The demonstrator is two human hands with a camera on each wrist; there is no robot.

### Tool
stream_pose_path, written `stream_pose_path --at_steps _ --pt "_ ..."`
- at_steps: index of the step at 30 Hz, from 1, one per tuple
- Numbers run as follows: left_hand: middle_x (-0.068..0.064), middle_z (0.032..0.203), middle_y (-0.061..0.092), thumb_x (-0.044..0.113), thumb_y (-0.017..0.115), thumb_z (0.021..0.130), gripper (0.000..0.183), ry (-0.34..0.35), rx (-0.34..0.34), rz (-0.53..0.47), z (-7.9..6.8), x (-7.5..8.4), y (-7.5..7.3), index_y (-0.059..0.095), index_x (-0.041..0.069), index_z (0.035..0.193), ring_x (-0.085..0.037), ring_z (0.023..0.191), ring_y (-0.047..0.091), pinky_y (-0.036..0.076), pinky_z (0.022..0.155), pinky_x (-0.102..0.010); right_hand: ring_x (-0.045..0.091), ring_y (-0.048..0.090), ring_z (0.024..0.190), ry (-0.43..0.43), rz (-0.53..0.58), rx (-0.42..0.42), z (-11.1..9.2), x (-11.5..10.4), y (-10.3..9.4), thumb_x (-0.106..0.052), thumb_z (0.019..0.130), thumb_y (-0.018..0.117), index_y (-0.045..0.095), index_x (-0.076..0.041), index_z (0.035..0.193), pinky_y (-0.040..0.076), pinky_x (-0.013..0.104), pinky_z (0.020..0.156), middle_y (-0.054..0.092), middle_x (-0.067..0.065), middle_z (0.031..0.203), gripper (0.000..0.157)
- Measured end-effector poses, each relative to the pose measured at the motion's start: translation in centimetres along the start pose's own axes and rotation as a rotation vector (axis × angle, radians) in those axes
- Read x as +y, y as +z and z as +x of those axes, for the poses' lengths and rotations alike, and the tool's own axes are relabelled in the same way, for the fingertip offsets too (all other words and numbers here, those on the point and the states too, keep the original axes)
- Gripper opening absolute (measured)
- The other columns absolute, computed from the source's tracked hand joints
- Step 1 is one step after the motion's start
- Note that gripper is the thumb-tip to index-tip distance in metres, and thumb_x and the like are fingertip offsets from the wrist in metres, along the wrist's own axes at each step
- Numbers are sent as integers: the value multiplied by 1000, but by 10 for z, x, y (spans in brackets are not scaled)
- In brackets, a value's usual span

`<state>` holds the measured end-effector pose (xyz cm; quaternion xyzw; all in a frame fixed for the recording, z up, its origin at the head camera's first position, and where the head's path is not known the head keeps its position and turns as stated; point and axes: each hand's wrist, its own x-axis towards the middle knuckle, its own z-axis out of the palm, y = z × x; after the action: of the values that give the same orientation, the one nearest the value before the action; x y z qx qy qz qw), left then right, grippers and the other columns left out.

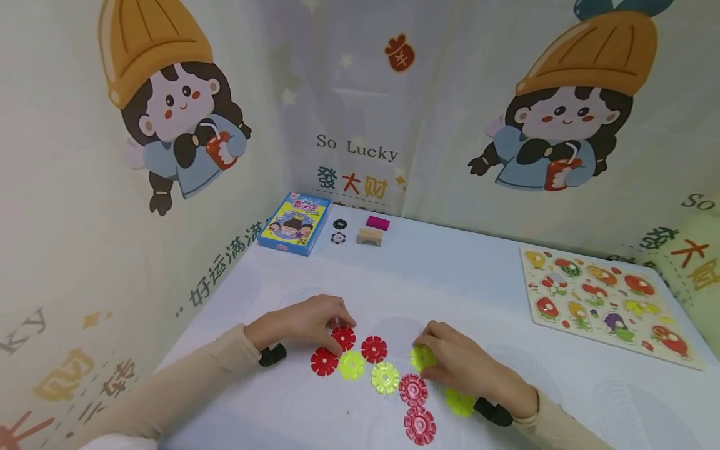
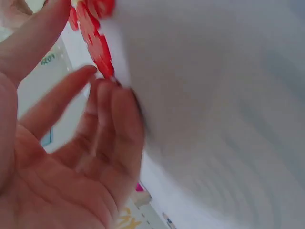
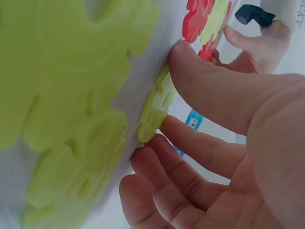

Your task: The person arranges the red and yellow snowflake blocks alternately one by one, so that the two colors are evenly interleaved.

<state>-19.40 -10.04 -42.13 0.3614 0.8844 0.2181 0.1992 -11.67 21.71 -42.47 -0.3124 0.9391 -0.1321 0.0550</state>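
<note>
Red and yellow-green notched plastic discs lie on the white table in front of me. My left hand holds a red disc between thumb and fingertips; in the left wrist view the fingertips meet the edge of a red disc. Beside it are another red disc and a yellow-green disc. My right hand has thumb and fingers around a yellow-green disc, with fingertips at the rim of that disc in the right wrist view. Under the right wrist sits a yellow-green disc.
Between the hands lie a red disc, a yellow-green disc and two darker red discs. Farther back are a blue card box, two chips, a wooden arch block and a magenta block. A fruit puzzle board lies right.
</note>
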Motion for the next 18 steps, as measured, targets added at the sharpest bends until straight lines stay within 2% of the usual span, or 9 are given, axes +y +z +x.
stream_pose_path --at_steps 4,9,13,18 --pt "11 95 57 38 86 63 51 -62 13 10 3 5 3 64 25 107 -8 90 52 47 70 -19 4 44 89 6 -2 4 0 1 0 -36 77 77 66 -16 110 48 22 75 52 -8 102 41" --pt "11 90 55 34 87 63 48 -107 -7 15 9 7 6 56 26 99 -7 86 52 47 67 -18 3 45 91 2 1 18 -1 3 2 -36 77 76 65 -16 110 48 22 76 53 -8 104 40" --pt "11 94 57 31 85 67 45 -99 -31 -25 10 8 6 54 28 100 -7 90 52 49 65 -17 3 45 90 3 5 23 -1 3 3 -36 77 77 65 -17 110 48 21 76 52 -9 104 40" --pt "13 102 59 31 83 70 41 -69 -45 -80 9 2 2 61 34 105 -8 94 53 50 67 -18 3 44 89 4 -2 25 -2 5 4 -38 77 77 65 -17 109 47 21 75 53 -9 103 41"
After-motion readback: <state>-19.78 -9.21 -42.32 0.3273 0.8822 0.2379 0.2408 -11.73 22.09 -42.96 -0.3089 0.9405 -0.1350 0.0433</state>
